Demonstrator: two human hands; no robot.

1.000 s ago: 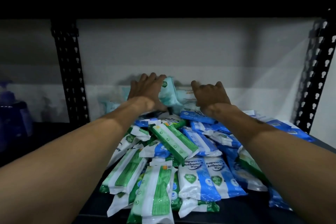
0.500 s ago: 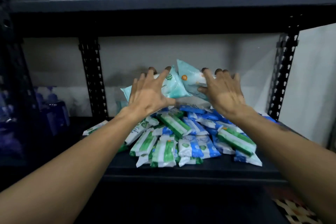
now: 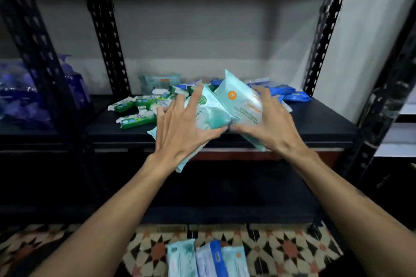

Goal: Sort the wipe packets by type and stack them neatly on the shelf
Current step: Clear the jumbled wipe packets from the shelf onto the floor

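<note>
Teal packets lean together over the near edge of the shelf, left grip and right grip each curled round one.

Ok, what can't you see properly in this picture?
Head view, floor packets: cut off by the bottom edge.
Head view, left teal packet and right teal packet: the left hand and right hand holding them cover much print.
Head view, back packet: too blurred to read.

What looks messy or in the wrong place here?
Three packets lie on the patterned floor, not the shelf. There, green packets and blue packets are jumbled, not stacked. The left hand and right hand each grip a teal packet.
</note>
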